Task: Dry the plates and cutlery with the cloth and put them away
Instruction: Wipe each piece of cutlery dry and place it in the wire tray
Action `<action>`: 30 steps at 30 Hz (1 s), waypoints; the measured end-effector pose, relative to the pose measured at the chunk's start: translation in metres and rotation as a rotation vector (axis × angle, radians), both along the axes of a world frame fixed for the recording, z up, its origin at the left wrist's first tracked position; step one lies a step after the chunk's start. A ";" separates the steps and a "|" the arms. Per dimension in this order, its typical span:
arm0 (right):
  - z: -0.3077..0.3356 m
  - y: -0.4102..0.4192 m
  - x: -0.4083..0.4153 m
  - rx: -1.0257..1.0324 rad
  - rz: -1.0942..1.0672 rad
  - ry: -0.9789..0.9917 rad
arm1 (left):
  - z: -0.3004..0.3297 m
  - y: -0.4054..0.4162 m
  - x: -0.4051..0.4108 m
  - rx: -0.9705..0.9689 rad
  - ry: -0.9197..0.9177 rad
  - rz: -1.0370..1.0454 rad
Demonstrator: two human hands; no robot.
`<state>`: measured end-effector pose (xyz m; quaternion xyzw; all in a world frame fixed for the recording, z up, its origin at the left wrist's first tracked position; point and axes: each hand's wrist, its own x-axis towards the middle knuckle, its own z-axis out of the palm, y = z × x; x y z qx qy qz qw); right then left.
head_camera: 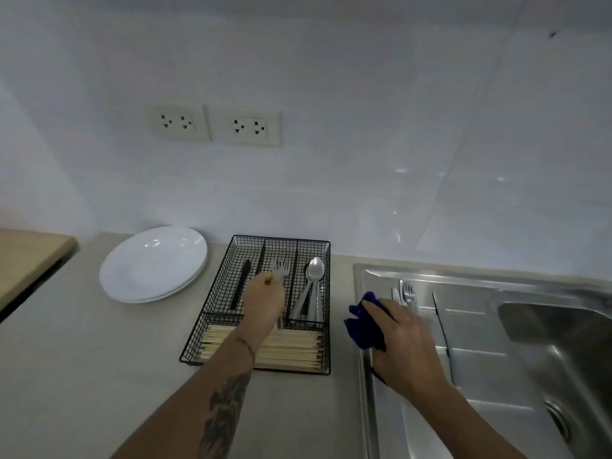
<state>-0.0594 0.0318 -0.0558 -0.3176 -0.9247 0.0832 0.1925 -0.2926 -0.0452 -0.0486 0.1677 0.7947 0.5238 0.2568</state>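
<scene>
Steel fork (280, 267): held by its handle in the left hand (263, 301), fingers closed on it, tines lying in the middle compartment of the black wire cutlery basket (212, 294). Knife (241, 283) in the left compartment, spoons (313, 283) in the right, wooden chopsticks (291, 347) across the front section. Blue cloth (362, 326): bunched in the right hand (402, 346), fingers clenched round it, over the steel sink drainboard (480, 356). Undried cutlery (406, 293) lies just beyond those fingers. White plates (154, 263): stacked left of the basket on the grey counter (82, 359). White tiled wall, two sockets (213, 124).
</scene>
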 end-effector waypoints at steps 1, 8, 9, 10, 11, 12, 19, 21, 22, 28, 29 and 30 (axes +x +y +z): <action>-0.001 0.001 -0.002 -0.005 -0.006 -0.001 | 0.001 0.005 -0.009 -0.007 0.003 0.002; -0.018 0.008 -0.005 -0.076 -0.018 0.011 | -0.003 0.028 -0.037 -0.253 0.144 -0.188; -0.019 0.009 -0.003 -0.086 -0.026 0.020 | -0.005 0.031 -0.037 -0.294 0.169 -0.237; -0.019 0.010 0.000 -0.094 -0.034 0.032 | -0.008 0.034 -0.036 -0.325 0.209 -0.283; -0.018 0.011 0.003 -0.104 -0.041 0.047 | -0.010 0.036 -0.035 -0.354 0.248 -0.315; -0.017 0.012 0.006 -0.110 -0.047 0.060 | -0.014 0.038 -0.033 -0.373 0.277 -0.338; -0.008 0.031 0.065 -0.091 -0.189 0.060 | -0.027 0.036 0.003 -0.245 0.649 -0.245; -0.004 0.038 0.086 -0.071 -0.257 0.052 | -0.029 0.043 0.031 -0.097 0.766 -0.294; -0.004 0.040 0.096 -0.063 -0.284 0.040 | -0.029 0.046 0.047 -0.031 0.788 -0.348; -0.018 0.037 0.140 -0.027 -0.378 -0.183 | -0.051 0.069 0.130 -0.128 0.660 -0.705; -0.022 0.034 0.142 -0.039 -0.360 -0.238 | -0.054 0.072 0.138 -0.164 0.638 -0.742; -0.026 0.031 0.146 -0.092 -0.335 -0.298 | -0.054 0.078 0.148 -0.184 0.627 -0.771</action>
